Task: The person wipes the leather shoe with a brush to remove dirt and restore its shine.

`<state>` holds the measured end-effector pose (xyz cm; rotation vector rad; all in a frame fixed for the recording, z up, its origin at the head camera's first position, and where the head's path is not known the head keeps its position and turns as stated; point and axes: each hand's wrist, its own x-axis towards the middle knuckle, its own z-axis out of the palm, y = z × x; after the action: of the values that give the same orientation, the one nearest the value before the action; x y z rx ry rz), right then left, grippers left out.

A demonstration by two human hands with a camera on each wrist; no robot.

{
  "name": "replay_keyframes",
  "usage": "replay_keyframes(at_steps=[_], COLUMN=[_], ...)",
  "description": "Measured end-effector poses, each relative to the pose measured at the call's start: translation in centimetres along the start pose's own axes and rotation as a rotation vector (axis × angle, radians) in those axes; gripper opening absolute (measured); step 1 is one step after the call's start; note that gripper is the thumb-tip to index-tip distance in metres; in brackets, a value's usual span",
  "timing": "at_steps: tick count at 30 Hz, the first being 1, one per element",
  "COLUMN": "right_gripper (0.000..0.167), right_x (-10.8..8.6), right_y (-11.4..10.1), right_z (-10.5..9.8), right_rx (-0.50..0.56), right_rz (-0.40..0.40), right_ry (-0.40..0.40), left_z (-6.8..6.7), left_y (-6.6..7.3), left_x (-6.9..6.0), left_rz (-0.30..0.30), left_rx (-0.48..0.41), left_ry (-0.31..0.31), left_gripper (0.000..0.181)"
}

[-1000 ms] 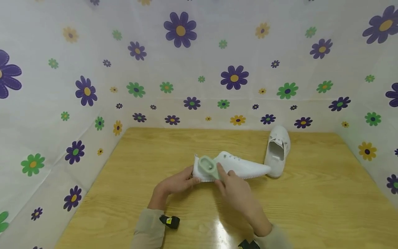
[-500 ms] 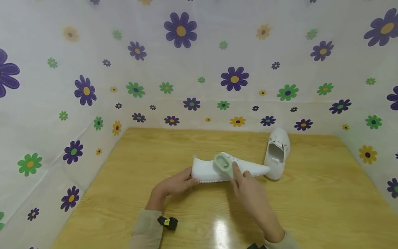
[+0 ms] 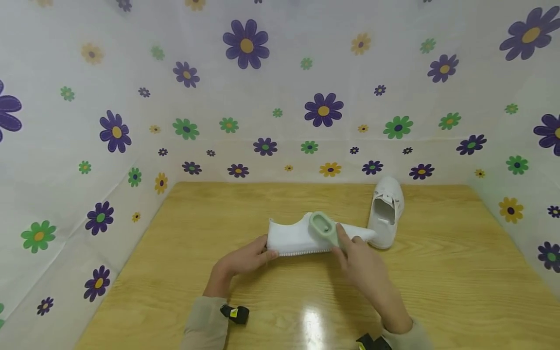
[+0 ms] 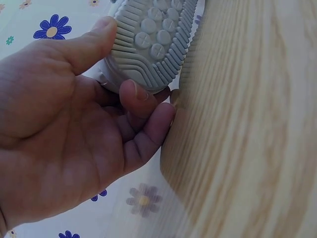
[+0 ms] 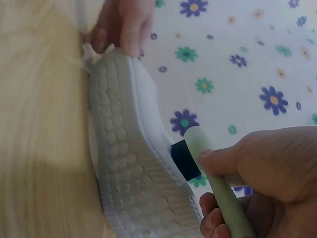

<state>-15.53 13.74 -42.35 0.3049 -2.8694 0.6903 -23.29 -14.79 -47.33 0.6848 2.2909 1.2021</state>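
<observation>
A white shoe is tipped on its side, its studded sole facing the person and its toe pointing right. My left hand grips the heel, thumb on the sole edge and fingers curled behind, as the left wrist view shows. My right hand holds a pale green brush by its handle, over the middle of the shoe's side. In the right wrist view the brush's dark bristles are at the shoe's upper. A second white shoe stands upright behind the toe.
The wooden table runs back to a white flower-printed cloth, which also hangs at both sides. The second shoe lies close to the held shoe's toe, at the back right.
My right hand has moved the brush rightward along the shoe, from near the heel to the middle. The left hand stays at the heel. The view has shifted slightly.
</observation>
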Motion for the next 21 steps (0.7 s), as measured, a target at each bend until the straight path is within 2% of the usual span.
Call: replay_keyframes(at_steps=[3,6,9,14,16,18,21], right_gripper=[0.054,0.054,0.054,0.052,0.053,0.054,0.055], right_x=[-0.2,-0.4,-0.5,-0.7,-0.7,-0.7,-0.5], right_y=[-0.4,-0.8,-0.7,0.9,1.3,1.4,1.0], right_z=[0.7,1.1,0.7,-1.3,-1.6,-1.6,-1.4], right_rx=[0.003,0.031,0.046,-0.001,-0.006,0.008,0.035], right_rz=[-0.053,-0.117,-0.109,-0.008,0.009,-0.004,-0.072], right_ry=[-0.086,-0.145,-0.134,-0.035,-0.046,-0.094,-0.158], left_z=[0.0,0.1,0.1,0.2,0.2,0.2,0.2], left_y=[-0.2,-0.3,-0.4,-0.2,-0.3,-0.4,-0.4], left_x=[-0.2,0.0,0.0,0.4,0.4,0.4,0.3], left_rz=[0.000,0.042,0.062,0.051,0.038,0.023,0.018], left_rx=[0.000,-0.007,-0.016,-0.010,-0.004,0.004,0.006], left_ry=[0.003,-0.019,-0.030,-0.037,-0.034,-0.029,-0.018], left_gripper=[0.050,0.044,0.040,0.042,0.045,0.047,0.047])
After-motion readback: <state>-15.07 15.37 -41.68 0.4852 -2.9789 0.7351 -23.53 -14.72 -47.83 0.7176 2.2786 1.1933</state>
